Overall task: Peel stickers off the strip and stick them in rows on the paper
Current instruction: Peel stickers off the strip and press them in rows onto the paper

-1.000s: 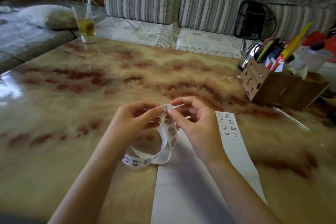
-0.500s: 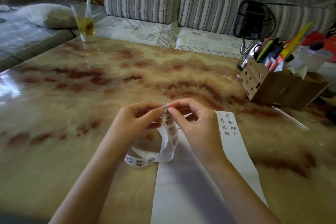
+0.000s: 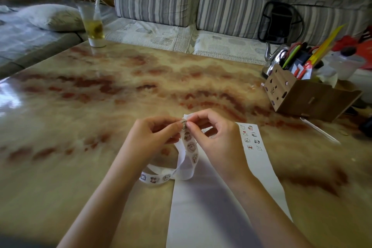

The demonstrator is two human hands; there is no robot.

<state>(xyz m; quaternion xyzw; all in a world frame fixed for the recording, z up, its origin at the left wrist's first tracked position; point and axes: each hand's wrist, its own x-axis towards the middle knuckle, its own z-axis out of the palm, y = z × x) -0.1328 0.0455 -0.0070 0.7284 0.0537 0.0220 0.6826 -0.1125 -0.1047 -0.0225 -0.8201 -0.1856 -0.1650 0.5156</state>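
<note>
Peeling, seemingly: left hand (image 3: 149, 137) and right hand (image 3: 218, 139) pinch the strip (image 3: 190, 148) top in narrow grips; next, the top sticker (image 3: 184, 124), once free, goes right of the grip onto the paper (image 3: 263, 169).

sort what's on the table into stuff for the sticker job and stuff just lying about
For the job: sticker strip, pinched near its top by left hand and right hand; paper; stuck stickers on its far end.
Lying about: drink cup; cardboard pen box; kettle.
</note>
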